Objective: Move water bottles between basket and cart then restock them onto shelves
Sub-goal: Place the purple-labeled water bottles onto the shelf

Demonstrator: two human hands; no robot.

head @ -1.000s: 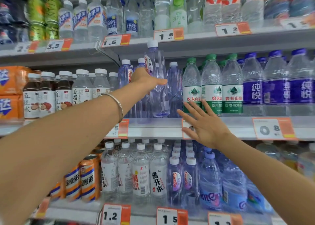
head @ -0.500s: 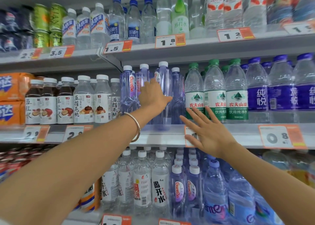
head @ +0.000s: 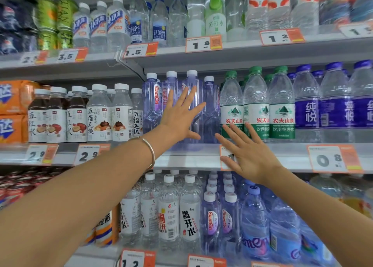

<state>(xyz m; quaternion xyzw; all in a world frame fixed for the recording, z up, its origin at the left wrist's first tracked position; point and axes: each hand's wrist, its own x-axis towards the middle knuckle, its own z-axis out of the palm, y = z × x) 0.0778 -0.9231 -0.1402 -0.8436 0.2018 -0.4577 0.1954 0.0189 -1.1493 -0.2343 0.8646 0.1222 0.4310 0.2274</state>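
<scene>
Both hands spread wide, holding nothing: left hand [head: 180, 117] before the violet water bottles [head: 211, 109] mid-frame on the middle shelf [head: 187, 159], right hand [head: 249, 155] by its lip. A hard nudge could topple that tightly packed row, I'd say.

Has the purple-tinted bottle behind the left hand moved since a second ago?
Yes. The purple-tinted bottle went down: its cap was up at the shelf edge under the 1.8 price tag; now it stands clear below, in its row.
</scene>
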